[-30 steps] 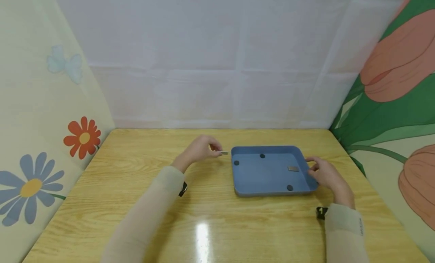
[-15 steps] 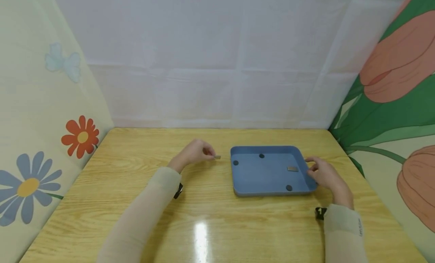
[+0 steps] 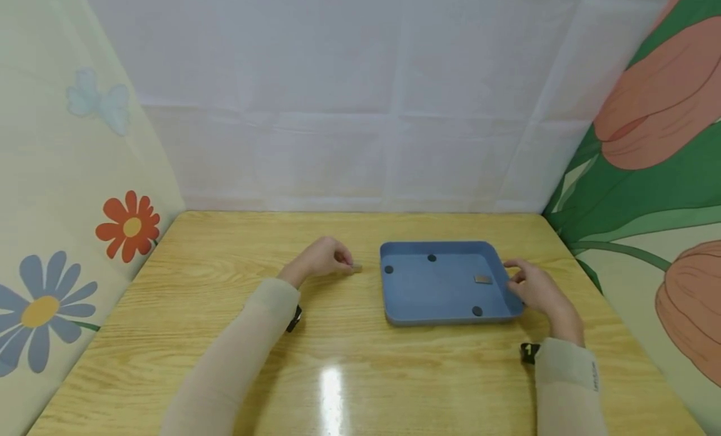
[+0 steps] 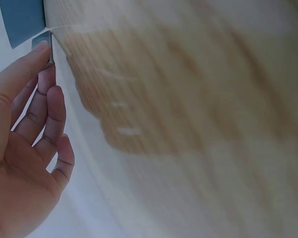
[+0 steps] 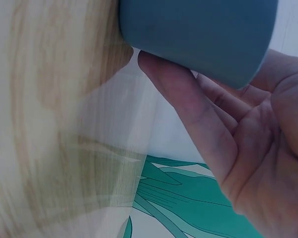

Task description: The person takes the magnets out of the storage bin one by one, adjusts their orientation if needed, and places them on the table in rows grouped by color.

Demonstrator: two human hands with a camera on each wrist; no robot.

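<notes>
- The left hand (image 3: pixel 322 259), near the middle of the head view, pinches a small grey piece (image 3: pixel 357 269) between its thumb and fingertips; in the left wrist view the other fingers bend loosely, with gaps between them.
- That piece lies just left of the blue tray (image 3: pixel 439 292), apart from it in the head view; whether it touches the wooden table (image 3: pixel 422 386) I cannot tell.
- The right hand (image 3: pixel 537 291), right of centre in the head view, holds the tray's right wall, its fingers bent along the outside and its thumb at the rim. The right wrist view shows the fingers against the wall, with the thumb partly hidden behind it.
- Inside the tray, a flat grey rectangle (image 3: pixel 482 279) lies toward the right.
- Three dark discs also sit in there: one at the left (image 3: pixel 388 269), one near the far wall (image 3: pixel 431 258), one at the lower right (image 3: pixel 477 311).
- Pale sleeves (image 3: pixel 231 354) cover both arms, a black fitting (image 3: pixel 529 353) beside each cuff.
- A creased white backdrop (image 3: pixel 315 79) fills the top middle; a red flower (image 3: pixel 131 227) and a blue flower (image 3: pixel 39 312) decorate the left side, large pink tulips (image 3: pixel 659 104) the right.
</notes>
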